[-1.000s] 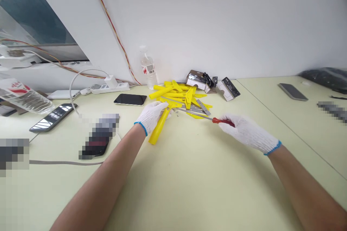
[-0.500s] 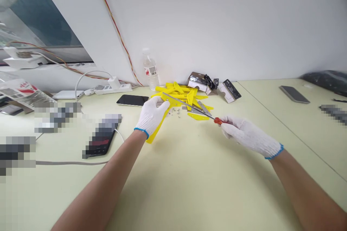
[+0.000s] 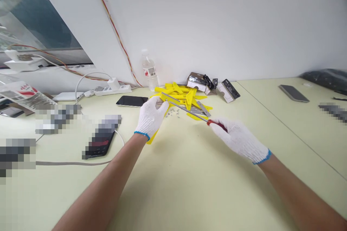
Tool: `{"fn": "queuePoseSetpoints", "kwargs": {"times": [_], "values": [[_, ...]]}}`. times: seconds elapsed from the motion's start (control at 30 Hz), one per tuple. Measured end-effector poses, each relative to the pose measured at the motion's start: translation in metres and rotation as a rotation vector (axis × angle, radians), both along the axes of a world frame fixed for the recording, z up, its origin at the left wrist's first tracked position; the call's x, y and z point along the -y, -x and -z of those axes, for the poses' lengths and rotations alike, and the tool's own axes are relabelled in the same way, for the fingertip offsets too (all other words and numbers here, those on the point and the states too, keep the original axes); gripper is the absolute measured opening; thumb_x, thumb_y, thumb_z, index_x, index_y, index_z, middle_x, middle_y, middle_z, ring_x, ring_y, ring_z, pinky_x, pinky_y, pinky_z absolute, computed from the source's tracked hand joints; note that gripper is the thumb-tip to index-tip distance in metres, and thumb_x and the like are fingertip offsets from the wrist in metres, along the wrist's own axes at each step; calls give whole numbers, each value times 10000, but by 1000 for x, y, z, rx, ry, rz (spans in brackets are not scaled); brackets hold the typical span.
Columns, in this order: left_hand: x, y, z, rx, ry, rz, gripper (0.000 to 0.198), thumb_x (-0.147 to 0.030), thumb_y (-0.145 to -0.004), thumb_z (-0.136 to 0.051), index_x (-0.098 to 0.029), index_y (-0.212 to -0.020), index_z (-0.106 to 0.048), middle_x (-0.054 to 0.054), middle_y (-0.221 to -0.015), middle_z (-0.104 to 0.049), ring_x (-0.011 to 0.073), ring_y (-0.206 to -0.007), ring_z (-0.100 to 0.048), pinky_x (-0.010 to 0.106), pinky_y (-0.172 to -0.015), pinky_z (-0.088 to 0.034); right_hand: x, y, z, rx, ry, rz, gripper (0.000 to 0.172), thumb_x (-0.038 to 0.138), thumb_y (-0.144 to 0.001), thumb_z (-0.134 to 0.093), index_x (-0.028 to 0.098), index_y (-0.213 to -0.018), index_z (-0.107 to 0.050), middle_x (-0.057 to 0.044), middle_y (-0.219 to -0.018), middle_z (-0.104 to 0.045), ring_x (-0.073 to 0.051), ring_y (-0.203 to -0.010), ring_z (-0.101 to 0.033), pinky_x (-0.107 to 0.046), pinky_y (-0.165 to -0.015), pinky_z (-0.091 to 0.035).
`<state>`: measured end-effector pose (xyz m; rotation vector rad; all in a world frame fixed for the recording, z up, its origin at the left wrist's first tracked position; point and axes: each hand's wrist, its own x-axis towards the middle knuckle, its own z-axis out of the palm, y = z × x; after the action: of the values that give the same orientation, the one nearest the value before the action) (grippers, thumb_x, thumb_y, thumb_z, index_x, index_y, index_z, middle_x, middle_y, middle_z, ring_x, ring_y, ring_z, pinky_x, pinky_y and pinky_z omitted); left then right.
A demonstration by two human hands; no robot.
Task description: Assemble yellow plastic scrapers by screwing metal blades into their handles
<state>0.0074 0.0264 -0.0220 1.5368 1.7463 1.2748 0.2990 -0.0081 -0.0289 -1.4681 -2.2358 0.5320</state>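
Observation:
My left hand, in a white knit glove with a blue cuff, is shut on a yellow plastic handle, whose ends show above and below the glove. My right hand, gloved the same way, is shut on a red-handled screwdriver. Its steel shaft reaches across to the yellow piece, and the tip is hidden or too small to tell. Several tiny metal screws lie on the desk just right of my left hand. A heap of yellow plastic parts with flat steel blades lies behind them.
Small printed boxes and a water bottle stand by the white wall. A black phone, a power strip and cables lie to the left. A seam joins a second desk at right, which holds another phone.
My right hand has moved left, toward my left hand, carrying the screwdriver along. My left hand has raised and tilted the yellow piece since the oldest frame, uncovering the tiny screws.

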Motion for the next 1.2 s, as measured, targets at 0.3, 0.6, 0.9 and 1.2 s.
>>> {"fn": "queuePoseSetpoints", "kwargs": {"times": [0.3,0.6,0.9,1.2], "values": [[1,-3,2,12,18,25,257,-368,-888,-652,-180,-1037,-745,28,-1027,-805,177,-903,-748,270,-791,-572,0,1,1,3,34,19,399,507,-1073,-426,214,-931,-656,23,-690,-579,-136,-589,-508,-271,-582,-332],[2,-5,-1,23,24,13,208,-331,-878,-652,-177,-987,-739,21,-985,-803,181,-893,-751,262,-758,-568,0,1,1,4,36,11,413,515,-1079,-416,211,-908,-636,15,-698,-586,-143,-597,-509,-273,-586,-324],[3,-5,-1,12,15,14,198,-322,-882,-648,-185,-987,-746,19,-973,-799,186,-886,-749,273,-755,-564,0,1,-1,3,27,6,410,500,-1080,-411,205,-904,-635,4,-710,-599,-146,-595,-503,-279,-593,-332],[-1,-5,10,-144,-43,-31,164,-322,-892,-621,-201,-948,-717,6,-883,-786,178,-833,-742,290,-759,-505,3,4,1,28,28,33,381,497,-1065,-431,214,-900,-624,16,-680,-566,-136,-573,-478,-274,-577,-318]]}}
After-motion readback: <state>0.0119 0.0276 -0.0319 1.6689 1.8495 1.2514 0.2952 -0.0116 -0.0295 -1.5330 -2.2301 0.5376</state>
